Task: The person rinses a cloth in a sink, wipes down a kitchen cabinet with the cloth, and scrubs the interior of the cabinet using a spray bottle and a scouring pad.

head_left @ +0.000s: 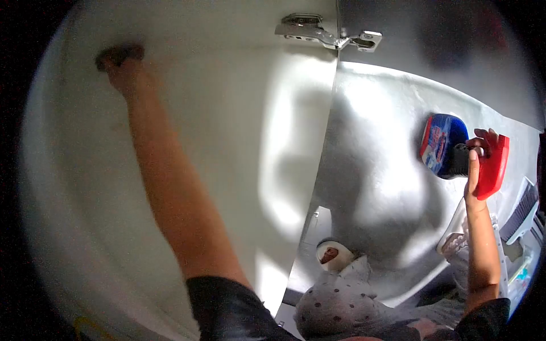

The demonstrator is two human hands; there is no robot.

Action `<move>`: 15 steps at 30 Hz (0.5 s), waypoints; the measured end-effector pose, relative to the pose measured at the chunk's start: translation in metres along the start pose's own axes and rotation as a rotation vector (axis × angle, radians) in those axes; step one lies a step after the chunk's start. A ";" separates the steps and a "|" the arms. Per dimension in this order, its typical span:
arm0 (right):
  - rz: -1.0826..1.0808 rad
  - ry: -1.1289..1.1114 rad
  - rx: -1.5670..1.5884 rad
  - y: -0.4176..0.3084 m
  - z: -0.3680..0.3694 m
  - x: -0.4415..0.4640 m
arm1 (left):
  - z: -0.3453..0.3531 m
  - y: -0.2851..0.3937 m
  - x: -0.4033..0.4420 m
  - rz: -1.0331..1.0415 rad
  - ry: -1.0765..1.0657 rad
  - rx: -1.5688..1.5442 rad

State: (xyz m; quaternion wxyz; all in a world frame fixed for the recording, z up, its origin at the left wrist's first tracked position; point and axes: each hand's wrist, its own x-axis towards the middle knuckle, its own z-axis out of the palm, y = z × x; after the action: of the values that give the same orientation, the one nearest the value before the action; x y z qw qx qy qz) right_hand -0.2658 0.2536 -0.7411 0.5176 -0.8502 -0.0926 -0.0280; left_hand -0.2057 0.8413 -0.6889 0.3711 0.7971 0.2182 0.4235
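Note:
My left hand (128,71) is stretched far up to the upper left, against a pale cabinet door (227,113). Its fingers close round a dark cloth or sponge (118,55), dim and blurred. On the right, my right hand (478,159) grips the neck of a spray bottle with a blue and red label (441,142), a black collar and a red trigger head (493,170). The bottle is tipped on its side above the grey floor.
A metal hinge (318,34) joins the door to the cabinet at the top. Below are my slippered foot (333,256) and spotted trousers (335,307). A grey brush (520,213) stands at the far right.

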 end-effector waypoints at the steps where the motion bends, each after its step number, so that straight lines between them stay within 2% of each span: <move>1: 0.002 -0.001 -0.004 0.002 0.000 0.000 | -0.007 -0.003 0.005 -0.192 -0.063 -0.135; 2: 0.005 0.006 0.001 0.003 0.002 0.000 | -0.001 0.015 -0.008 -0.186 -0.062 -0.134; 4: -0.014 0.028 0.014 0.003 0.005 0.000 | 0.027 0.050 -0.060 0.298 -0.036 0.308; 6: -0.035 0.006 -0.059 -0.003 0.005 0.000 | 0.060 0.076 -0.122 0.706 -0.009 0.486; 8: -0.019 0.003 -0.015 0.000 0.003 0.000 | 0.097 0.085 -0.182 0.398 -0.146 0.208; 11: -0.003 0.020 0.008 0.001 0.002 0.001 | 0.104 0.060 -0.212 0.397 -0.201 0.277; 13: -0.021 0.024 0.023 0.004 0.002 0.001 | 0.100 0.048 -0.214 0.228 -0.286 0.389; 14: -0.022 0.016 0.025 0.005 0.002 0.000 | 0.095 0.042 -0.207 0.223 -0.283 0.394; 15: -0.020 0.021 0.018 0.007 0.001 0.001 | 0.086 0.029 -0.189 0.195 -0.169 0.302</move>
State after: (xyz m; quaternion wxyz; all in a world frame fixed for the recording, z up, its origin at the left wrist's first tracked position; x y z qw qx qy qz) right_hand -0.2639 0.2519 -0.7474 0.5260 -0.8440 -0.0961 -0.0412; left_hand -0.2361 0.6628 -0.7953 0.2213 0.8939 0.1689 0.3513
